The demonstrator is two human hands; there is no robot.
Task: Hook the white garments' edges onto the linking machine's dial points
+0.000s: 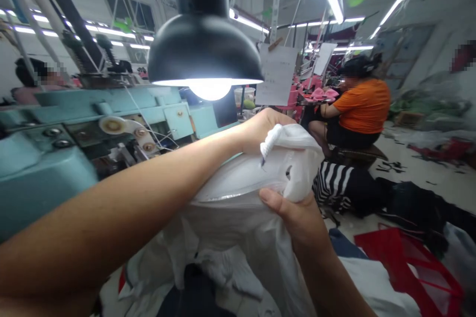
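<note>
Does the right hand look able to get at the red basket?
Probably yes: the right hand sits close to the red basket, with only white cloth between, though it now holds the white fabric.

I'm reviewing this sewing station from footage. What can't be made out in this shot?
Head view:
- Left hand: fingers hidden behind the white fabric.
- Right hand: fingers hidden behind the fabric; only the thumb shows.
- Small dark tip at the fabric's rolled edge: too small to identify.
- Hanging paper sheet: writing too small to read.
- Teal sewing machine: lower part hidden by the left forearm.
</note>
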